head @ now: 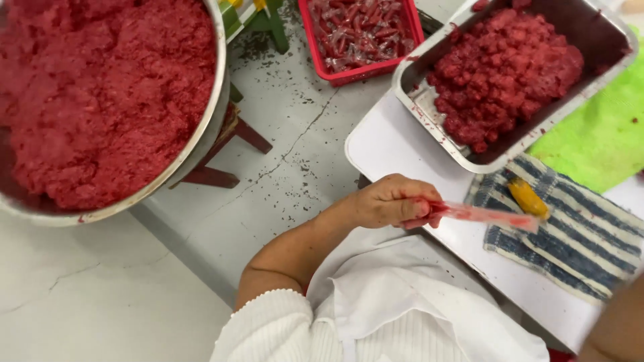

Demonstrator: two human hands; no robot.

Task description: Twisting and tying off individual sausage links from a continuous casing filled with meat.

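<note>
Left hand [392, 201] curled, pinching thin red-smeared plastic tube [486, 216] over striped woven cloth [577, 234]. Metal tray [429, 100] w/ lumpy red paste [503, 70] nearby. Right hand's state: can't tell.

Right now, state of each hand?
Left hand: fingers closed on a thin clear wrapper strip smeared red.
Right hand: only the forearm shows at the lower right corner; hand out of view.

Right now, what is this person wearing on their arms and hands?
The left hand is bare, with no glove or ring visible. A white ribbed knit sleeve with a scalloped edge ends above the elbow. Only a bare stretch of the right arm shows; its hand is out of view.
</note>
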